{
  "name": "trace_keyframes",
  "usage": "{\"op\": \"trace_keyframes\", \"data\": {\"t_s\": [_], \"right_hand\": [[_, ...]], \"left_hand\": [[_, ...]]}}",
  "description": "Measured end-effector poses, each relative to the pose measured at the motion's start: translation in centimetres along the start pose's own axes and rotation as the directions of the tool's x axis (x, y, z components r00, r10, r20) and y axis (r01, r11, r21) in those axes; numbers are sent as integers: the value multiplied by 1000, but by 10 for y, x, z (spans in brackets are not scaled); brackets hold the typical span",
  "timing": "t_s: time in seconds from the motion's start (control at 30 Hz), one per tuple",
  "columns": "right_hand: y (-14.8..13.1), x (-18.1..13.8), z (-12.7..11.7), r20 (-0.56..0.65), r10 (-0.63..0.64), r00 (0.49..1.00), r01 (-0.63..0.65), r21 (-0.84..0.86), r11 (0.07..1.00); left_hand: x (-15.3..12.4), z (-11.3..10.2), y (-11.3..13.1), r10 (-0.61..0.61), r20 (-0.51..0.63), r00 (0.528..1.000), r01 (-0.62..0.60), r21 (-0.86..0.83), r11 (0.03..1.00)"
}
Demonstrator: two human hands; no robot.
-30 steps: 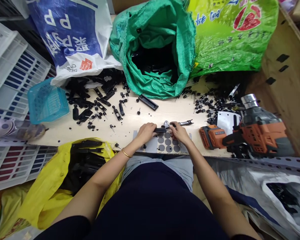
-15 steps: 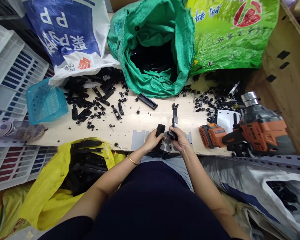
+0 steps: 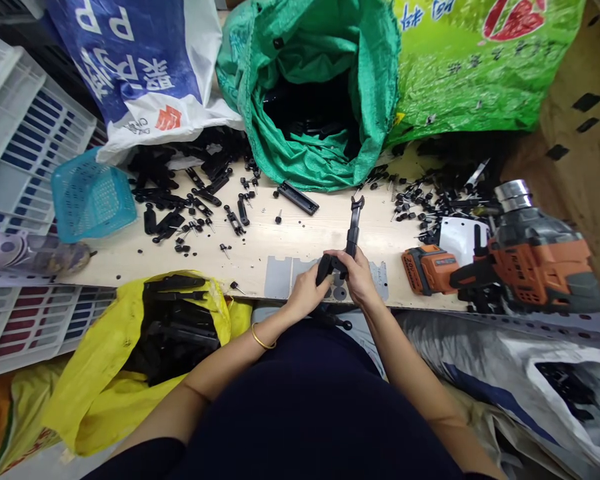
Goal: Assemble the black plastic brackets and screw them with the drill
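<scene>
My left hand (image 3: 305, 291) is closed around a short black plastic piece (image 3: 324, 268). Close beside it, my right hand (image 3: 361, 279) grips a long black plastic bracket (image 3: 353, 230) whose forked end points away from me. The two black parts meet or nearly meet between my hands; I cannot tell whether they are joined. Under the hands lies a grey metal plate (image 3: 279, 277) with round shapes on it. On my lap, just below the table edge, rests another black part (image 3: 337, 319), partly hidden.
A green sack (image 3: 325, 177) stands at the back, near a black channel-shaped piece (image 3: 298, 198). Small black parts (image 3: 233, 220) are scattered left. An orange power tool (image 3: 543, 257) and battery (image 3: 429, 269) lie right. A yellow bag (image 3: 97, 360) and blue basket (image 3: 94, 203) are on the left.
My hands have come together, bringing the short black piece against or close to the long bracket. The left-hand piece has tilted, and a black part now shows on my lap.
</scene>
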State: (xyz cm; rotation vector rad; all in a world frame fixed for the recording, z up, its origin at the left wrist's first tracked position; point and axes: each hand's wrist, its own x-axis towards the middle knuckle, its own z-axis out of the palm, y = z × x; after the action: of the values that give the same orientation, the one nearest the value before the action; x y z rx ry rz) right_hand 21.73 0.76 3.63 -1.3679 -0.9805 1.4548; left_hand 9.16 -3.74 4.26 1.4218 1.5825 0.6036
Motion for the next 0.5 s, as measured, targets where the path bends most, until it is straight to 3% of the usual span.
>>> {"op": "trace_keyframes", "data": {"t_s": [0.2,0.33,0.4,0.5], "right_hand": [[-4,-9,4,151,33,988,-42,60,997],[3,-22,19,-48,7,999,0,150,989],[2,-25,21,-91,31,995,-11,211,977],[-8,-24,13,111,129,985,-152,232,961]], "left_hand": [[-12,-4,2,137,35,990,-141,170,975],[-19,-8,5,120,71,990,-133,229,964],[-19,-13,7,133,115,984,-159,258,953],[-20,-19,10,221,227,949,-280,279,918]]}}
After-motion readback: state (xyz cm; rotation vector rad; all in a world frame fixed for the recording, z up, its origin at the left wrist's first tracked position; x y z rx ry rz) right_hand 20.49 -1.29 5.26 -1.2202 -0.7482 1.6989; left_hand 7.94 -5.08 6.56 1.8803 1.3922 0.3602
